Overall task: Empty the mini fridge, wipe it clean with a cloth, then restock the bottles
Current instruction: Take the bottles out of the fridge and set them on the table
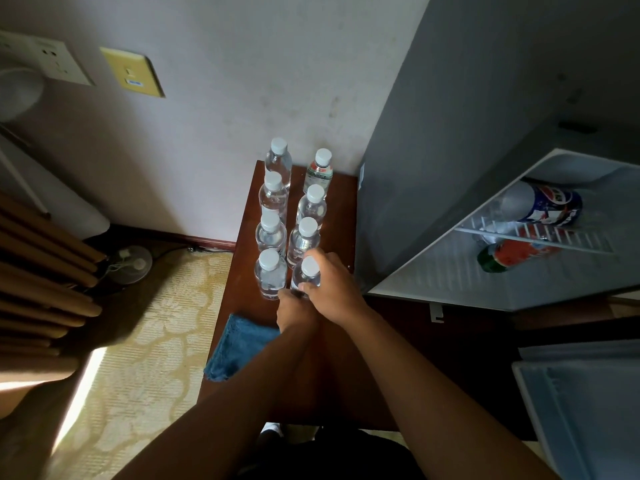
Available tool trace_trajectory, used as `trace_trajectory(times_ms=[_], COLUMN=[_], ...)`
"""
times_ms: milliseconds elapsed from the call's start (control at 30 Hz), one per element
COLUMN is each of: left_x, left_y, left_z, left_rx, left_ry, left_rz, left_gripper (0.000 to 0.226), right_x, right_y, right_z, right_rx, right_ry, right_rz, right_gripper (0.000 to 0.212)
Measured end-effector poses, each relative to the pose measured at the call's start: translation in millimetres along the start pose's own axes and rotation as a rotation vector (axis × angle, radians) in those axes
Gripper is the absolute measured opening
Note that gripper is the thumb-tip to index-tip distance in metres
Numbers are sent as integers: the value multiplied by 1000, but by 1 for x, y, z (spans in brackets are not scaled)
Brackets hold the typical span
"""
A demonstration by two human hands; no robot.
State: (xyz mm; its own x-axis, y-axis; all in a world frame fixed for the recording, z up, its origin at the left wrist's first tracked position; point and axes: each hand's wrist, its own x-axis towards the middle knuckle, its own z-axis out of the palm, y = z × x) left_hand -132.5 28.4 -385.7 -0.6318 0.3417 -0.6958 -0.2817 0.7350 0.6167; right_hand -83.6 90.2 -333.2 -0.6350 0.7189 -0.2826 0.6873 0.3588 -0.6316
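Several clear water bottles with white caps stand in two rows on the dark wooden table (341,216). My right hand (332,285) grips the nearest bottle of the right row (307,273) around its upper body. My left hand (294,311) touches the same bottle low down, fingers partly hidden by the right hand. The open mini fridge (433,188) stands at the right. A Pepsi bottle (543,204) lies on its wire shelf, and a red-and-green bottle (512,258) lies beneath. A blue cloth (239,344) hangs over the table's left edge.
The fridge door (581,403) swings open at the lower right. Patterned carpet (156,323) lies left of the table. A small fan (130,263) sits on the floor by the wall. Wall sockets (133,71) are mounted high on the left.
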Motion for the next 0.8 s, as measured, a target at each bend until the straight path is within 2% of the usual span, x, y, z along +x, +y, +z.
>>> trace_trajectory(times_ms=[100,233,333,400,500,633,800], left_x=[2,-2,-12,-19,-24,-33,-54], left_y=[-2,-8,-18,-24,-32,-27,-2], left_z=[4,5,8,13,28,51,91], left_rx=[-46,-137,-24,13,-2,150,217], left_ry=[-29,-24,-32,-57,-197,-333,-521], left_rz=[2,19,87,112,136,185,202], left_gripper=[32,25,24,23,16,15,14], right_x=[1,-7,-18,-27,-42,-60,-75], right_y=[3,10,20,28,46,79,128], right_z=[-3,0,1,-2,-12,-35,-74], right_rx=[-11,32,88,111,144,216,286], right_ry=[-17,-16,-17,-23,5,58,217], right_rz=[19,87,94,96,118,233,376], right_gripper=[52,71,75,71,62,47,36])
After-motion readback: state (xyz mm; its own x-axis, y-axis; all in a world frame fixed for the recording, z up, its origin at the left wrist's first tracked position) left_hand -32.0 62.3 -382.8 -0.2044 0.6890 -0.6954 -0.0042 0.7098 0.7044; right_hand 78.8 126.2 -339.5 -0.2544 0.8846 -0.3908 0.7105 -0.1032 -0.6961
